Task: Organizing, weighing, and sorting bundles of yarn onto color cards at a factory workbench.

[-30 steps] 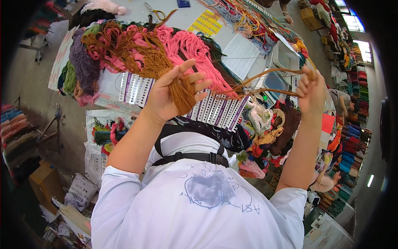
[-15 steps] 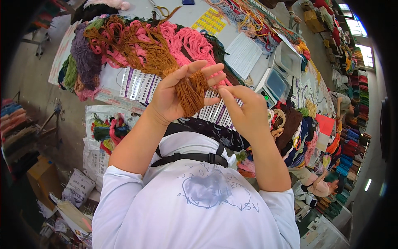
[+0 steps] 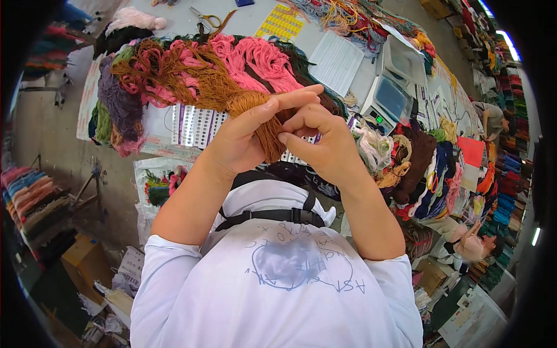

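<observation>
A skein of golden-brown thread (image 3: 268, 136) lies across the palm of my left hand (image 3: 241, 136), its thumb resting over the strands and its fingers stretched toward the right. The skein's far end runs into a loose brown tangle (image 3: 212, 81) on the table. My right hand (image 3: 322, 142) is closed at the skein's right edge, thumb and forefinger pinched together against the strands. How many strands lie in that pinch is too small to tell. Pink thread hanks (image 3: 261, 61) lie beyond the hands, and white punched cards (image 3: 200, 124) lie under the brown thread.
Scissors (image 3: 208, 18), a yellow label sheet (image 3: 279, 23) and a white printed sheet (image 3: 337, 62) lie at the back. A scale (image 3: 387, 104) stands at the right, beside mixed thread bundles (image 3: 418, 156). Purple thread (image 3: 119, 93) hangs over the left edge. Two people are farther right.
My right hand has moved left and inward, against the skein. My left hand's spread fingers have come together and turned over toward the right. The view has shifted slightly.
</observation>
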Available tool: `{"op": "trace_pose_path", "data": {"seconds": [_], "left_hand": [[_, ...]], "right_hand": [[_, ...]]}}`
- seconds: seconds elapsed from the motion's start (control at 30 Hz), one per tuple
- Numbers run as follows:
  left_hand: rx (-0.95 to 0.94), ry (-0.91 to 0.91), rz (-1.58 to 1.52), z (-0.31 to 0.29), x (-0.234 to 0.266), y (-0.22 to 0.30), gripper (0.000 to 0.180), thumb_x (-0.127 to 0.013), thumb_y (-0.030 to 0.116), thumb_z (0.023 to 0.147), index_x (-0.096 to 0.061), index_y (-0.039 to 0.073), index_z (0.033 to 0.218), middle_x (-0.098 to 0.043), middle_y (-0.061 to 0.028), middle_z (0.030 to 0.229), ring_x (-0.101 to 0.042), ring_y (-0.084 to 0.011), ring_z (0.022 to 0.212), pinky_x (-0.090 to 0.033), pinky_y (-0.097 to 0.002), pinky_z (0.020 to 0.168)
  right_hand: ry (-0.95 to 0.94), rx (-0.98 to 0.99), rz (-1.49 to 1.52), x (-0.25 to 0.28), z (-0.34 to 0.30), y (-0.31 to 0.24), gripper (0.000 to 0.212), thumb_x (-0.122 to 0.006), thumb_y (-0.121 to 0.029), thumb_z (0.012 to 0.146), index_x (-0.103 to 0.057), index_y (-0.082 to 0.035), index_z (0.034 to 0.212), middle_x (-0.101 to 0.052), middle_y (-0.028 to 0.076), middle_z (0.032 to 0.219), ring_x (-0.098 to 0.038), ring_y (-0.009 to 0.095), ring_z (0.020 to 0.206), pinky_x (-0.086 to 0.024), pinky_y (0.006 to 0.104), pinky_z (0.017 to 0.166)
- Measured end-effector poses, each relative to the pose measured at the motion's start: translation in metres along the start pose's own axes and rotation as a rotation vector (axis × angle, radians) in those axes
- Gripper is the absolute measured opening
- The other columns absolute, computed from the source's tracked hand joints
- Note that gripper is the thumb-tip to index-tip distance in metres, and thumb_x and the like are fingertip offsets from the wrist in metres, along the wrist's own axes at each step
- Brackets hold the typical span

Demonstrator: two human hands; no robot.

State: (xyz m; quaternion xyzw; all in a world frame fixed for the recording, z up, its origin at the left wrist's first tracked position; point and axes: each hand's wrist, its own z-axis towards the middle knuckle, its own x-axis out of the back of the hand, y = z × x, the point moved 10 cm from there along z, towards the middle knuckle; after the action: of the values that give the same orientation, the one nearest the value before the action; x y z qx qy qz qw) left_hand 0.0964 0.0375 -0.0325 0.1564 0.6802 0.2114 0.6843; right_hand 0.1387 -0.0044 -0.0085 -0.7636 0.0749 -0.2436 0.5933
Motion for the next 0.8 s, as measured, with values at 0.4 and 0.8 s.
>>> {"op": "trace_pose_path", "data": {"seconds": [0.4,0.8], "left_hand": [[0.024,0.257,0.482,-0.002,0.014,0.017,0.049,-0.062,0.003,0.075,-0.049,-0.005,0.122,-0.057,-0.0074,0.104,-0.055,-0.0138,0.092,-0.045,-0.0258,0.074],[-0.169,0.26,0.706,0.006,-0.002,0.029,0.053,-0.047,-0.006,0.07,-0.049,-0.005,0.123,-0.051,-0.0017,0.082,-0.047,-0.0065,0.068,-0.038,-0.0204,0.055]], "right_hand": [[0.084,0.109,0.412,0.022,0.003,0.019,0.005,-0.062,-0.002,0.073,-0.061,-0.002,0.078,-0.06,0.001,0.084,-0.051,0.006,0.075,-0.041,0.0222,0.066],[0.153,0.095,0.373,0.031,0.0,0.02,0.003,-0.06,-0.004,0.077,-0.059,-0.002,0.079,-0.059,-0.002,0.072,-0.051,0.006,0.065,-0.041,0.0207,0.062]]}}
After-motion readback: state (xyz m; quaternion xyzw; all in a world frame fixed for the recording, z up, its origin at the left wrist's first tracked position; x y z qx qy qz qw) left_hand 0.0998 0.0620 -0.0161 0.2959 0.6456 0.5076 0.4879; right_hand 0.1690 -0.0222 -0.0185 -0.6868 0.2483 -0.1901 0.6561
